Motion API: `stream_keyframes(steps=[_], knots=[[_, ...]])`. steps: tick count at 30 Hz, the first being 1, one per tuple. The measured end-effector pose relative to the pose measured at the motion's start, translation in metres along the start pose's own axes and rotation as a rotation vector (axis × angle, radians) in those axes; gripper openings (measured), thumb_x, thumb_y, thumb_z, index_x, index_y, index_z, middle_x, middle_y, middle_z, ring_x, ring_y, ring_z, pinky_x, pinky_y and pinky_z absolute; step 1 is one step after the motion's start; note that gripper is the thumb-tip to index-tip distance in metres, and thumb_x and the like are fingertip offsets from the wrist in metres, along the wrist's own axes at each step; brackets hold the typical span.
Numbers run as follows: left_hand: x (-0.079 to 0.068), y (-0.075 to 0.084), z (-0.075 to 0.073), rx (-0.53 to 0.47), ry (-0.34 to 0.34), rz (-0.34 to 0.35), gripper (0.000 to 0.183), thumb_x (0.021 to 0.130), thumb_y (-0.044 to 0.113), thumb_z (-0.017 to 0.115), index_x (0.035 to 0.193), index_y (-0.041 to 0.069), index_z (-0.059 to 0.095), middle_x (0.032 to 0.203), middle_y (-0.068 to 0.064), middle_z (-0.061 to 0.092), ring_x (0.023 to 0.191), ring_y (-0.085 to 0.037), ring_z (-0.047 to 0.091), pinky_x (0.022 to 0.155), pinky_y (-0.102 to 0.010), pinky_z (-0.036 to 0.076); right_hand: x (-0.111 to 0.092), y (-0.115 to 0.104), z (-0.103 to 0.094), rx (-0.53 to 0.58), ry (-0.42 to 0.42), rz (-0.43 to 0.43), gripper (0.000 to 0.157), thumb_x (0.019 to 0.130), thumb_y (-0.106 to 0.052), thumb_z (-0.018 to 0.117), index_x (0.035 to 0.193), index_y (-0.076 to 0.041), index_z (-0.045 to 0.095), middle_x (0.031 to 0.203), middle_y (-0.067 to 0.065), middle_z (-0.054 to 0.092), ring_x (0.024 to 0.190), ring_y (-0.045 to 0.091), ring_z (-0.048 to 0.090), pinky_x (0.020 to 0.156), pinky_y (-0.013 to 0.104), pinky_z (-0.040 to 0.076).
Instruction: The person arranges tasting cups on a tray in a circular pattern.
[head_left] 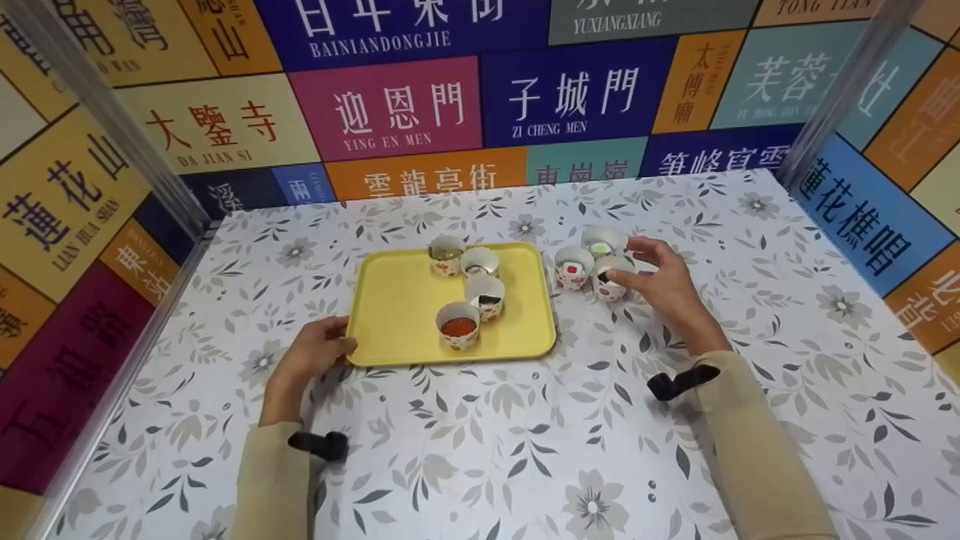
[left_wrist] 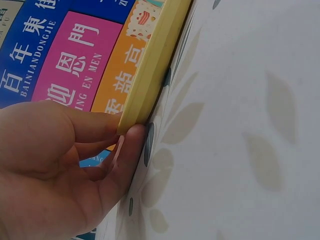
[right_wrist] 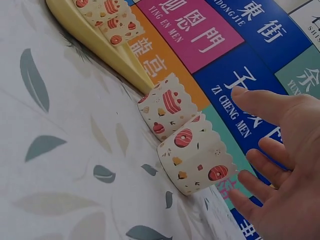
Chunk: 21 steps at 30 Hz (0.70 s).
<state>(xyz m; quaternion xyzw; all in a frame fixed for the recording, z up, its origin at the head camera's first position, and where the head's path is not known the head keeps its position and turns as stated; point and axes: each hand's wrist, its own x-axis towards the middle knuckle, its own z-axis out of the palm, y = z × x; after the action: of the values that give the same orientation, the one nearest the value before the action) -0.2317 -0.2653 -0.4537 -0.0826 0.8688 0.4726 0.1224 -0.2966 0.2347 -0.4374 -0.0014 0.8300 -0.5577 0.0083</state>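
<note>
My left hand [head_left: 313, 352] pinches the near left corner of a yellow tray [head_left: 390, 307], with the thumb and a finger at the rim [left_wrist: 145, 85] in the left wrist view. Several printed paper cups stand on the tray's right half. One cup [head_left: 458, 327] has orange-red contents, and one at the back [head_left: 446, 256] has something yellowish. Right of the tray, three more cups stand close together: one with a red bit [head_left: 571, 270], one with a green bit [head_left: 602, 241], and a nearest one [head_left: 611, 283]. Beside these, my right hand [head_left: 666, 281] has its fingers spread and holds nothing.
A white table [head_left: 450, 450] with a leaf and flower print lies under everything. Behind it rises a wall of coloured panels [head_left: 386, 105] with Chinese lettering, and similar panels stand on both sides. Black straps [head_left: 319, 445] circle the beige sleeves.
</note>
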Motion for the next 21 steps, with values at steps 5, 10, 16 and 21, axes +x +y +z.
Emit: stream_keyframes(steps=[5,10,16,21], knots=[[0.000,-0.001,0.000,0.015,0.002,-0.008,0.052,0.099,0.005,0.051,0.148,-0.006,0.042,0.141,-0.028,0.054,0.112,-0.028,0.064,0.081,-0.027,0.056,0.002,0.006,0.000,0.009,-0.074,0.058,0.089,0.087,-0.029,0.079,0.156,-0.008,0.029,0.162,0.014,0.030,0.147,0.036,0.032,0.117,0.049,0.035],[-0.001,0.000,0.000,0.007,-0.004,-0.007,0.052,0.098,0.005,0.051,0.148,-0.006,0.041,0.142,-0.028,0.053,0.114,-0.029,0.064,0.082,-0.028,0.057,0.003,0.009,0.003,-0.035,-0.094,0.108,0.095,0.083,-0.031,0.083,0.157,-0.011,0.028,0.164,0.014,0.027,0.148,0.037,0.030,0.119,0.051,0.031],[0.000,-0.001,-0.001,0.011,-0.008,-0.002,0.053,0.098,0.005,0.051,0.149,-0.007,0.041,0.142,-0.028,0.053,0.112,-0.028,0.064,0.081,-0.026,0.057,0.005,0.013,0.006,-0.072,-0.118,0.097,0.092,0.084,-0.025,0.081,0.158,-0.010,0.026,0.164,0.017,0.025,0.141,0.036,0.038,0.110,0.045,0.037],[0.000,-0.001,-0.001,0.020,-0.006,0.005,0.053,0.098,0.005,0.051,0.149,-0.006,0.042,0.140,-0.027,0.055,0.110,-0.026,0.065,0.080,-0.026,0.057,0.006,0.013,0.008,-0.126,-0.145,0.114,0.098,0.084,-0.027,0.081,0.160,-0.013,0.020,0.164,0.018,0.021,0.134,0.035,0.040,0.099,0.038,0.040]])
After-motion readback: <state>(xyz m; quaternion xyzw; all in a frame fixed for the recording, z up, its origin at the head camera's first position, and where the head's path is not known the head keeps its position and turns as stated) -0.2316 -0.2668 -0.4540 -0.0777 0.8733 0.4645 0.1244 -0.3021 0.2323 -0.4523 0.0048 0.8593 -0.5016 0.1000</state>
